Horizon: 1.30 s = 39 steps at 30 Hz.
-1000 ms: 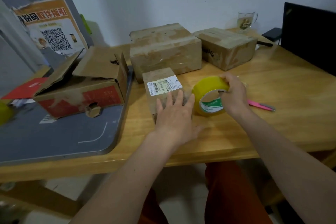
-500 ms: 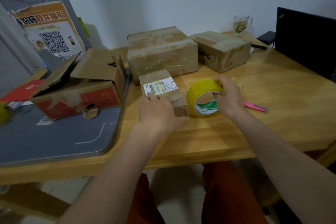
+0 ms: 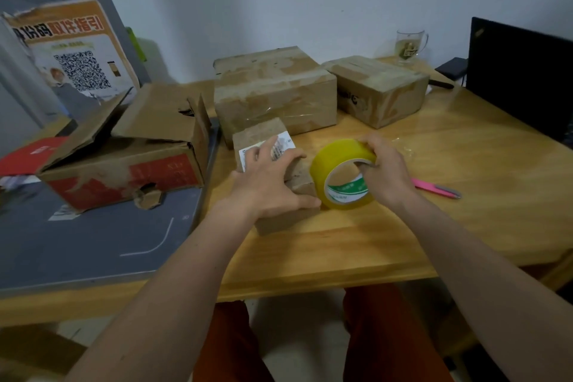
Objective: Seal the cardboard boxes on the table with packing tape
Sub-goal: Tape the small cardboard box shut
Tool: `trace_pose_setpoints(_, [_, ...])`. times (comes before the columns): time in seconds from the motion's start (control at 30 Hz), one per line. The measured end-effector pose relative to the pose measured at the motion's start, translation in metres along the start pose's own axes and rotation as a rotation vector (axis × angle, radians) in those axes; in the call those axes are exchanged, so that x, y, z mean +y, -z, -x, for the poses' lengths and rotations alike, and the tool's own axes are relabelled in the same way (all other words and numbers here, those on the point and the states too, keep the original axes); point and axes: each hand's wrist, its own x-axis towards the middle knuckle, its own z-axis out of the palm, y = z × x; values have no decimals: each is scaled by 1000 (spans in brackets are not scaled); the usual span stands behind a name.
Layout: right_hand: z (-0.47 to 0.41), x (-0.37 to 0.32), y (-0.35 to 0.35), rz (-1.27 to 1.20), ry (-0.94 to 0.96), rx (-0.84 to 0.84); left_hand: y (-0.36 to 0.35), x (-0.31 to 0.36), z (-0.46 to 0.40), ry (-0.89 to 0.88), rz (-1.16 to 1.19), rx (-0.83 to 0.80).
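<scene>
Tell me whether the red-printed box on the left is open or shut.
Open. The red-printed box has its top flaps raised and splayed, with a dark gap showing between them; no tape visibly holds them down.

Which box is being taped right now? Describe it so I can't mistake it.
On the wooden table, in front of the two bigger closed boxes, sits the small box under the left hand. It is the smallest and the only one bearing a white shipping label.

Wooden table [image 3: 465,183] with cardboard boxes [image 3: 274,88], pink pen [image 3: 435,188], glass mug [image 3: 410,46].
</scene>
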Motion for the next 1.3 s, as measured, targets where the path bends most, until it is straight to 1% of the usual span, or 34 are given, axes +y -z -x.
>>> trace_pose_setpoints(0.1, [-6, -18, 1, -18, 33, -22, 1, -7, 7, 7, 226, 112])
trace_pose_setpoints(0.13, [-11, -28, 4, -18, 60, 5, 1, -6, 10, 0, 311, 162])
trace_pose_setpoints(0.2, [-21, -49, 13, -66, 112, 115, -3, -1, 16, -15, 480, 277])
trace_pose_setpoints(0.27, [-28, -67, 19, -235, 117, 204, -12, 9, 23, 3, 666, 376])
trace_pose_setpoints(0.3, [-29, -72, 19, -329, 97, 210, -17, 15, 26, 19, 768, 402])
trace_pose_setpoints(0.37, [-24, -78, 9, -446, 25, 134, -28, 24, 31, 33, 911, 416])
trace_pose_setpoints(0.4, [-19, -77, 1, -461, -7, 75, -33, 28, 32, 24, 900, 431])
trace_pose_setpoints(0.47, [-8, -71, -16, -474, -47, -7, -36, 30, 31, -2, 715, 523])
trace_pose_setpoints(0.5, [-5, -68, -22, -490, -66, -17, -33, 29, 28, -16, 610, 577])
trace_pose_setpoints(0.53, [-2, -67, -25, -507, -90, -12, -29, 27, 26, -40, 552, 608])
trace_pose_setpoints(0.6, [0, -66, -27, -477, -115, 13, -24, 20, 25, -138, 600, 587])
trace_pose_setpoints(0.63, [0, -66, -26, -429, -102, 21, -25, 15, 26, -184, 619, 569])
trace_pose_setpoints(0.7, [0, -68, -22, -347, -43, 31, -27, 8, 27, -232, 583, 557])
trace_pose_setpoints(0.77, [-5, -67, -12, -341, -17, 37, -28, 3, 24, -245, 526, 547])
trace_pose_setpoints(0.87, [-17, -57, 8, -481, -83, 84, -27, 1, 23, -257, 490, 509])
trace_pose_setpoints(0.93, [-20, -48, 14, -503, -118, 82, -26, 2, 22, -265, 484, 499])
trace_pose_setpoints(1.03, [-26, -42, 15, -467, -99, 70, -26, 4, 23, -281, 458, 513])
trace_pose_setpoints(1.1, [-31, -39, 20, -406, -63, 98, -26, 2, 24, -272, 437, 518])
trace_pose_setpoints(1.2, [-40, -31, 33, -321, -56, 140, -27, 0, 26, -262, 407, 544])
trace_pose_setpoints(1.3, [-38, -18, 34, -343, -89, 119, -29, 0, 23, -252, 397, 556])
